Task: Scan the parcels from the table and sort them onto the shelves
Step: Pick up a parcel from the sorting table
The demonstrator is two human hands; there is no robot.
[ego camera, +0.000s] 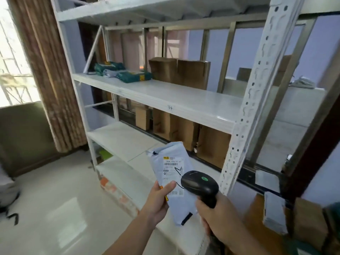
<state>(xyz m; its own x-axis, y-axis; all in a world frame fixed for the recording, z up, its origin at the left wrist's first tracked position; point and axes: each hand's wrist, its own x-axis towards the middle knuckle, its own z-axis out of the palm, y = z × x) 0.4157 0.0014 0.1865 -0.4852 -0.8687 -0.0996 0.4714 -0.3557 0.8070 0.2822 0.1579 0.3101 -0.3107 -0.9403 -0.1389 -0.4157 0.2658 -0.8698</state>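
Left hand pinches the soft white plastic mailer parcel; right hand grips the black handheld scanner (its head covers the label, so a misread seems likely).

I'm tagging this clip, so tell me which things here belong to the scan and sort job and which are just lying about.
Job:
white parcel in left hand
scanner in right hand
shelves
green parcels
cardboard boxes

Lying about:
curtain
window
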